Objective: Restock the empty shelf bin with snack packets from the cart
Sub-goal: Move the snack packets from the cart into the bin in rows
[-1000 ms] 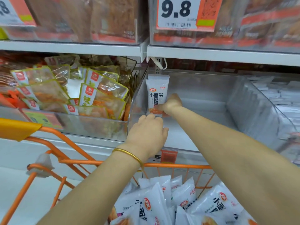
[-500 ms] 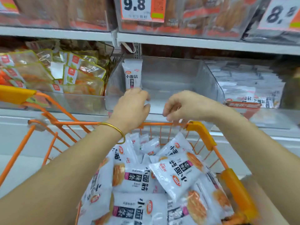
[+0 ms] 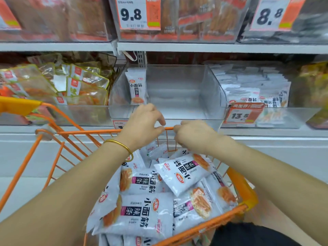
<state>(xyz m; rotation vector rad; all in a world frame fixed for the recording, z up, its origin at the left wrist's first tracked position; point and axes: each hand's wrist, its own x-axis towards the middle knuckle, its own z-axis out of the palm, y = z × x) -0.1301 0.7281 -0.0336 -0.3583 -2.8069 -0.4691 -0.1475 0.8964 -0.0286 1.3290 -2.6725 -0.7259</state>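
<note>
The snack packets (image 3: 182, 173) heap the cart (image 3: 243, 190) beneath both hands, the top one lying near-left to far-right. The left hand (image 3: 143, 125) and right hand (image 3: 193, 135) hover empty, fingers (image 3: 159, 118) loosely curled, the right nearer it. The far shelf bin (image 3: 177, 93) holds one upright packet (image 3: 137, 86).

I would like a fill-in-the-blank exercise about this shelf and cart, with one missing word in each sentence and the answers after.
1. The clear bin holds only ___ white packet.
2. That packet stands upright at the bin's ___ side.
3. The cart is ___ in colour.
4. The price tag directly above that packet reads ___.
Missing words: one, left, orange, 9.8.
</note>
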